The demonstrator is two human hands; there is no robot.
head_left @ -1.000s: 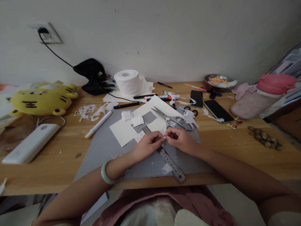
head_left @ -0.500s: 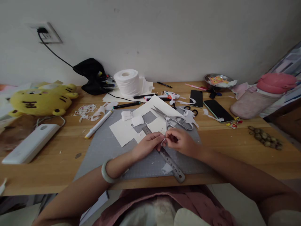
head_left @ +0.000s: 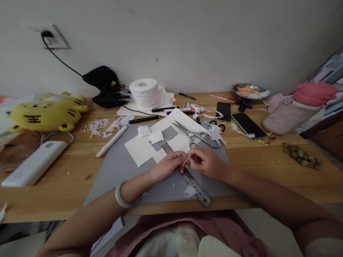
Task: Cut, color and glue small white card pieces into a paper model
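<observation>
One tiny paper strip (head_left: 185,161) is pinched by the closed fingertips of the left hand (head_left: 168,166) and right hand (head_left: 205,161), just above one ruler (head_left: 194,185). It is held slanted, top end toward the right hand. One pair of scissors (head_left: 197,137) and two phones (head_left: 248,125) are laid beyond.

I am counting two hands, the left hand (head_left: 167,167) and the right hand (head_left: 205,161), pinching one white scrap (head_left: 185,162). I am seeing one ruler (head_left: 194,185), two phones (head_left: 224,111), one pair of silver scissors (head_left: 199,137), one tissue roll (head_left: 143,93), one plush tiger (head_left: 45,114), one power bank (head_left: 34,164), one white marker (head_left: 112,141) and one metal bowl (head_left: 235,87).
</observation>
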